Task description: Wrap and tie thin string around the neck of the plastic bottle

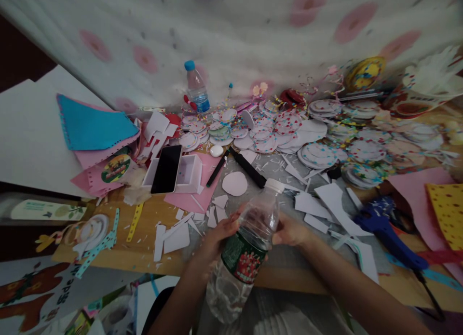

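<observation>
I hold a clear, crumpled plastic bottle [249, 238] with a white cap and a green-and-red label, tilted toward me above the table's front edge. My left hand [220, 231] wraps round its left side near the label. My right hand [289, 230] grips the upper part just below the cap. The bottle looks nearly empty.
The wooden table [144, 238] is strewn with white paper scraps and stacks of dotted paper circles [311, 152]. A phone [166, 168] lies on a white box, a blue glue gun [387, 231] sits right, a second water bottle [197, 89] stands at the back, coloured foam sheets [94, 127] left.
</observation>
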Demonstrator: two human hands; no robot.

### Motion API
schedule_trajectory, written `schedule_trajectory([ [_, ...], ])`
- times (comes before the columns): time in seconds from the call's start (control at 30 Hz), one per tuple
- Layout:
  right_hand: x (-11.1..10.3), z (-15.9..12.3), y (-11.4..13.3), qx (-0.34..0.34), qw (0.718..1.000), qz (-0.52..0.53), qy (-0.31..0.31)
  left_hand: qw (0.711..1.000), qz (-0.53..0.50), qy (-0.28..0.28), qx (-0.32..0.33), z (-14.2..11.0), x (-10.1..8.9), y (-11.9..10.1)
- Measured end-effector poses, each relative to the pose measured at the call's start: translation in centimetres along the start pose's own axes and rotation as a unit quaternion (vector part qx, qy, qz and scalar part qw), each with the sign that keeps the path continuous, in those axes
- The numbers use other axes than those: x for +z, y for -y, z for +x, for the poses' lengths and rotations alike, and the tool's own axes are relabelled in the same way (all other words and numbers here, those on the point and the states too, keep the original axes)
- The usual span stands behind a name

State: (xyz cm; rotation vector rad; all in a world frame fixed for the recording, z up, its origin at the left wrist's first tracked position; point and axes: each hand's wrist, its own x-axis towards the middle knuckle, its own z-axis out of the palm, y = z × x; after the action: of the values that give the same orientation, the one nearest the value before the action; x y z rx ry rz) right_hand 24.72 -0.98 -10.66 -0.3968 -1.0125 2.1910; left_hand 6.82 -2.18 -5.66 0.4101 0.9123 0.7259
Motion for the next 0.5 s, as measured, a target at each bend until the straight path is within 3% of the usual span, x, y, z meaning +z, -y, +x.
schedule_trajectory([
  [0.13, -0.1, 0.1, -0.3, -0.018, 1.0, 0.026, 0.004, 0.991, -0.086, 0.087, -0.051, 0.3, 0.0, 0.1],
  [0.23, -0.1, 0.3, -0.3, -0.029, 0.999, 0.023, 0.012, 0.985, -0.093, 0.133, -0.066, 0.7, -0.7, 0.5],
  [0.3, 0.0, 0.4, -0.3, -0.053, 0.999, 0.007, 0.007, 0.987, -0.079, 0.13, -0.059, 0.9, -1.2, 0.8],
  [0.43, 0.5, 0.9, -0.2, -0.122, 0.992, 0.003, 0.036, 0.995, -0.062, 0.074, -0.02, 0.7, -1.6, 1.2],
  [0.5, 0.8, 0.9, -0.2, -0.138, 0.989, 0.003, 0.051, 0.994, -0.063, 0.08, -0.028, 0.4, -1.5, 1.2],
])
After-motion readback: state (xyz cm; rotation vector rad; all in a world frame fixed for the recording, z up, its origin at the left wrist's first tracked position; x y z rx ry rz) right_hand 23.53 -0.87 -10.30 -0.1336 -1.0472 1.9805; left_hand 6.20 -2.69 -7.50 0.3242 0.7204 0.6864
